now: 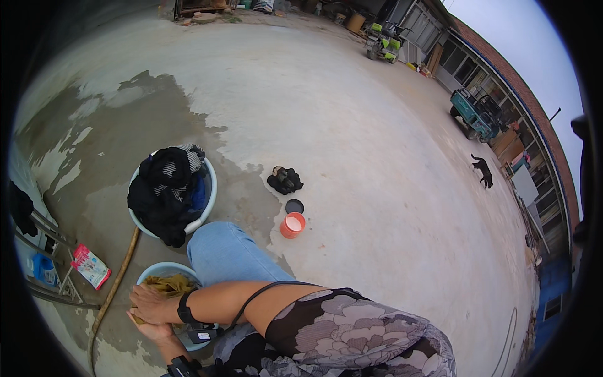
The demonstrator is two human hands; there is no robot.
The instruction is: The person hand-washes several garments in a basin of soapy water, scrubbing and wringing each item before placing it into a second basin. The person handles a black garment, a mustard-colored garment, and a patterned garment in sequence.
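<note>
Low on the left stands a light blue basin (162, 267) with wet olive-yellow cloth (172, 284) in it. My right hand (153, 301) presses down on the cloth from above. Below it is my left hand (153, 330), thumb outward, with a fold of the same cloth caught between the two hands. The fingers of my left hand are partly hidden. A black strap with a small device (205, 334) is around my right wrist, and another black band (183, 366) is on my left wrist. My knee in blue jeans (231, 252) rises beside the basin.
A larger basin (213, 188) holds dark and striped clothes (165, 188). Nearby are a red tub of white powder (292, 225), its dark lid (294, 206), a dark cloth bundle (285, 180), a hose (118, 278), a detergent bag (91, 266) and a blue jug (44, 269). A black cat (482, 170) is farther off.
</note>
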